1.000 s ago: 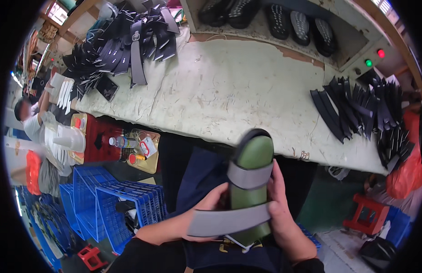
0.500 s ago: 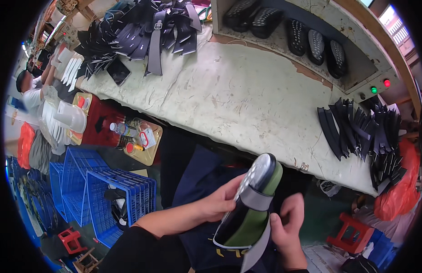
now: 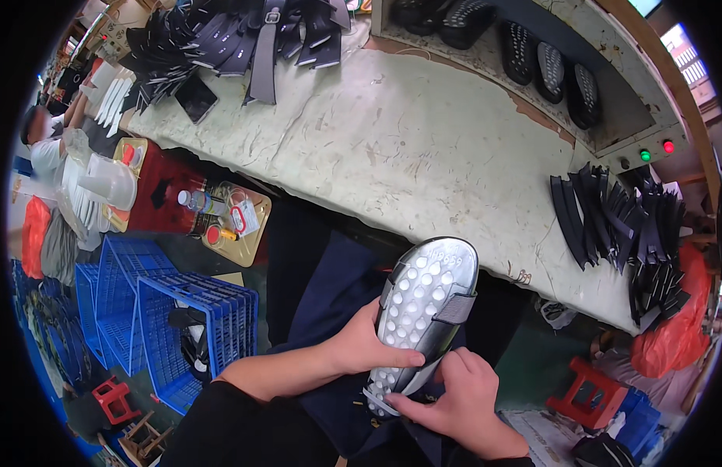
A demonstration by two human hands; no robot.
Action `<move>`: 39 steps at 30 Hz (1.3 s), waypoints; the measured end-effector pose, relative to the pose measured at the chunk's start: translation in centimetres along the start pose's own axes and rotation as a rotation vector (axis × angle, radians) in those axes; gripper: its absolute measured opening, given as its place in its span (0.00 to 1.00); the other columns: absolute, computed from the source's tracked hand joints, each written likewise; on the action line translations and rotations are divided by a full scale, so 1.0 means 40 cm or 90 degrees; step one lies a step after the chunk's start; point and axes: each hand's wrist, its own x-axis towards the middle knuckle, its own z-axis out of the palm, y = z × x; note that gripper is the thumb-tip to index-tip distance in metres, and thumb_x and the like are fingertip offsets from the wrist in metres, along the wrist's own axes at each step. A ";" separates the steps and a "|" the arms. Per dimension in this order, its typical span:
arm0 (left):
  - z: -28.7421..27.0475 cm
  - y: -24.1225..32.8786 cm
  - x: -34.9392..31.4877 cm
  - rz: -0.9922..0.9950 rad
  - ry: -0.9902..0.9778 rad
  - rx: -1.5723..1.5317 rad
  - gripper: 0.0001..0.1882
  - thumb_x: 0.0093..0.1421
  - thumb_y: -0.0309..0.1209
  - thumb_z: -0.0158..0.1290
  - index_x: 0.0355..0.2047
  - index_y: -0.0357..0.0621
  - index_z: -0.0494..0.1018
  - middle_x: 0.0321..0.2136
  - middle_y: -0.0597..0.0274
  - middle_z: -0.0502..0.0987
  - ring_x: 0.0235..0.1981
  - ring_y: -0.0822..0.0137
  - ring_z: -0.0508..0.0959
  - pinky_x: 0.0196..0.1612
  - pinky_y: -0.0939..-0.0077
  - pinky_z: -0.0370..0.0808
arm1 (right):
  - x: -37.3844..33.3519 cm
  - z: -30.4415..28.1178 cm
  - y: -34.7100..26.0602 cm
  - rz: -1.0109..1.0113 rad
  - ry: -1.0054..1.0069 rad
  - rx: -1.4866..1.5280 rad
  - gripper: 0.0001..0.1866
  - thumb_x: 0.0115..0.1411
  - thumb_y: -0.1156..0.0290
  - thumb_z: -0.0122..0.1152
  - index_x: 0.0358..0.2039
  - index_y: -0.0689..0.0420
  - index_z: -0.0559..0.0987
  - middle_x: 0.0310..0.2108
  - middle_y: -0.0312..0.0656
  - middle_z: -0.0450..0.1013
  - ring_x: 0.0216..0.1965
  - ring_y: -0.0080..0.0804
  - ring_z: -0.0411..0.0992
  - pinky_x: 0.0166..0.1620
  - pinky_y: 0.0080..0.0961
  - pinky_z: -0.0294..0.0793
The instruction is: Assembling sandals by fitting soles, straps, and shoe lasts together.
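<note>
Over my lap, my left hand (image 3: 369, 346) grips a foot-shaped shoe last (image 3: 419, 300), its thumb lying across the face. The silver underside with rows of pale round studs faces up. A dark grey strap end (image 3: 454, 309) is folded over the last's right edge. My right hand (image 3: 458, 393) is closed at the narrower lower end, thumb at the rim and fingers curled on a lighter grey strap (image 3: 423, 377). Its grip on the strap is partly hidden, and the last's other side is out of sight.
Black straps lie piled on the pale worktable (image 3: 361, 140), at the far left (image 3: 221, 39) and right (image 3: 610, 218). Studded lasts sit in an open metal box (image 3: 524, 54) behind. Blue crates (image 3: 233, 327) stand at left, a red stool (image 3: 587, 393) at right. Another person works far left.
The last has been turned over: its green and black side with the grey strap showed before, now the studded underside. My right hand has moved left onto its lower end.
</note>
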 end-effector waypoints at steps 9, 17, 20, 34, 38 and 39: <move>0.013 0.021 0.005 0.027 0.017 0.068 0.51 0.44 0.31 0.76 0.64 0.35 0.59 0.58 0.56 0.72 0.59 0.68 0.71 0.62 0.67 0.69 | -0.029 -0.015 0.016 -0.053 -0.100 0.006 0.14 0.47 0.68 0.65 0.19 0.57 0.67 0.18 0.43 0.63 0.19 0.42 0.67 0.24 0.36 0.64; 0.010 0.001 -0.019 0.042 0.055 0.103 0.49 0.45 0.34 0.75 0.63 0.33 0.61 0.57 0.55 0.72 0.58 0.68 0.72 0.62 0.68 0.69 | -0.029 -0.011 0.025 -0.147 -0.177 0.088 0.11 0.44 0.72 0.62 0.17 0.57 0.67 0.15 0.41 0.62 0.14 0.42 0.65 0.20 0.37 0.65; 0.011 -0.021 -0.022 0.056 0.060 0.095 0.48 0.46 0.35 0.75 0.62 0.33 0.61 0.56 0.55 0.72 0.57 0.68 0.72 0.62 0.69 0.70 | -0.037 0.014 0.001 -0.172 -0.165 0.031 0.11 0.44 0.73 0.62 0.16 0.57 0.66 0.14 0.40 0.62 0.14 0.42 0.65 0.19 0.36 0.65; 0.005 -0.049 -0.014 0.064 0.114 0.124 0.47 0.48 0.37 0.74 0.61 0.31 0.60 0.56 0.53 0.72 0.57 0.67 0.73 0.61 0.68 0.70 | -0.034 0.031 0.008 -0.090 -0.157 0.079 0.11 0.43 0.74 0.61 0.16 0.57 0.66 0.13 0.42 0.63 0.14 0.44 0.66 0.20 0.38 0.66; 0.013 -0.054 -0.015 0.067 0.125 0.116 0.46 0.48 0.36 0.74 0.60 0.31 0.60 0.55 0.53 0.72 0.57 0.67 0.73 0.61 0.68 0.71 | -0.017 0.027 -0.017 -0.075 -0.143 0.003 0.11 0.43 0.73 0.61 0.15 0.56 0.66 0.13 0.42 0.64 0.13 0.44 0.66 0.20 0.38 0.67; 0.016 -0.052 -0.016 0.075 0.132 0.107 0.46 0.48 0.36 0.74 0.60 0.31 0.60 0.55 0.53 0.72 0.56 0.67 0.73 0.61 0.68 0.71 | -0.013 0.029 -0.026 -0.075 -0.132 -0.039 0.11 0.43 0.72 0.62 0.14 0.56 0.67 0.12 0.42 0.65 0.13 0.44 0.66 0.20 0.37 0.67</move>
